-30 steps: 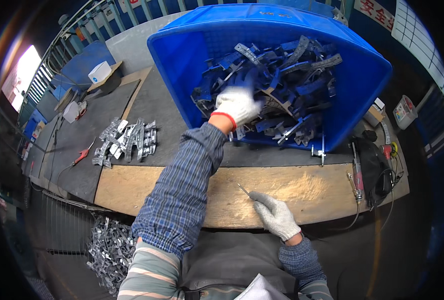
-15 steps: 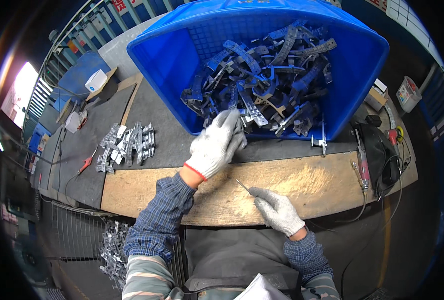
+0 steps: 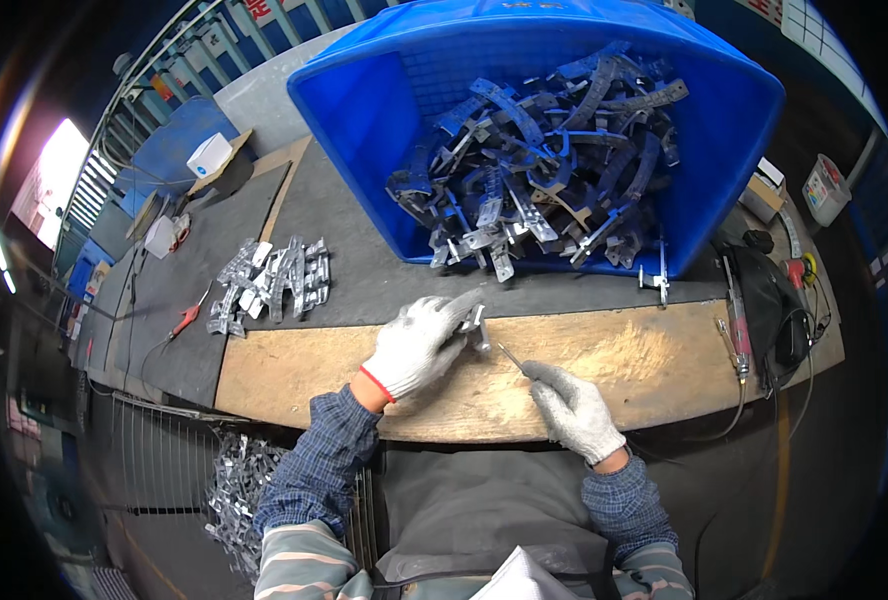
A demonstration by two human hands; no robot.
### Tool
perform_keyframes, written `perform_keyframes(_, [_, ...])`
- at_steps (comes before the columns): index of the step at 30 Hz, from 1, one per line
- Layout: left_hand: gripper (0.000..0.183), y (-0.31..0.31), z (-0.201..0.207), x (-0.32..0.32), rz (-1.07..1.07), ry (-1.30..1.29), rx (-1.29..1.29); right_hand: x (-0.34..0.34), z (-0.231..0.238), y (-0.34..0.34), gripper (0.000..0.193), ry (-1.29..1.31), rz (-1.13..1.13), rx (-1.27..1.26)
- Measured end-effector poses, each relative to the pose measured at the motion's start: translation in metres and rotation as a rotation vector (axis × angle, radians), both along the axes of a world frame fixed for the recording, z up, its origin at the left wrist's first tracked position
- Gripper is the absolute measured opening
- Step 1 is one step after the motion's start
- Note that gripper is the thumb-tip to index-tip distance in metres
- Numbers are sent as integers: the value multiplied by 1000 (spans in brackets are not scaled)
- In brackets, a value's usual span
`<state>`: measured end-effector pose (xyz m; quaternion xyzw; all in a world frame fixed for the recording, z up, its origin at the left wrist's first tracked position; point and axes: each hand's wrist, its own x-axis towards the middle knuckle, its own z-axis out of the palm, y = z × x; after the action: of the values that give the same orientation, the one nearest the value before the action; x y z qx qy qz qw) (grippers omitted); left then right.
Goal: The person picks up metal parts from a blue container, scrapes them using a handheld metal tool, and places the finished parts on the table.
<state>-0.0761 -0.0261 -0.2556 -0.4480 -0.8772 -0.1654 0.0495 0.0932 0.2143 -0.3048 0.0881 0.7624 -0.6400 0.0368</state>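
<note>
My left hand (image 3: pixel 416 345), in a white knitted glove with a red cuff edge, is closed on a small silvery metal bracket (image 3: pixel 480 330) above the wooden board. Most of that bracket hides behind the fingers. Closed in a pinch, my right hand (image 3: pixel 572 410) wears a similar glove and holds a thin metal rod-like tool (image 3: pixel 510 356). Its tip points up and left toward the bracket, with a small gap between them. Beyond my hands a blue plastic bin (image 3: pixel 349 170) lies on its side, opening toward me, heaped with dark and shiny metal brackets (image 3: pixel 524 180).
Several finished-looking silvery brackets (image 3: pixel 279 280) lie piled on the dark mat at left, beside a red-handled tool (image 3: pixel 186 318). A single bracket (image 3: pixel 661 275) stands by the bin's right corner. A pink air tool (image 3: pixel 736 320) with a hose lies at right. Below left, a wire basket (image 3: pixel 154 450) stands near more metal parts.
My left hand has drawn back from the bin's mouth toward me, bringing out a metal bracket. My right hand still holds the thin tool in nearly the same place. The view has shifted slightly.
</note>
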Motion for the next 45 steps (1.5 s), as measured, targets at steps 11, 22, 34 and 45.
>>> perform_keyframes(11, [53, 6, -13, 37, 180, -1274, 810, -1, 40, -9, 43, 579, -40, 562])
perform_keyframes(22, [49, 6, -3, 61, 133, -660, 433, -10, 44, -17, 42, 604, 72, 340])
perform_keyframes(34, [67, 22, -26, 72, 68, -397, 499, -4, 50, -22, 42, 608, 100, 565])
perform_keyframes(45, [67, 9, -29, 51, 317, -1090, 1510, 12, 26, -17, 38, 300, 22, 386])
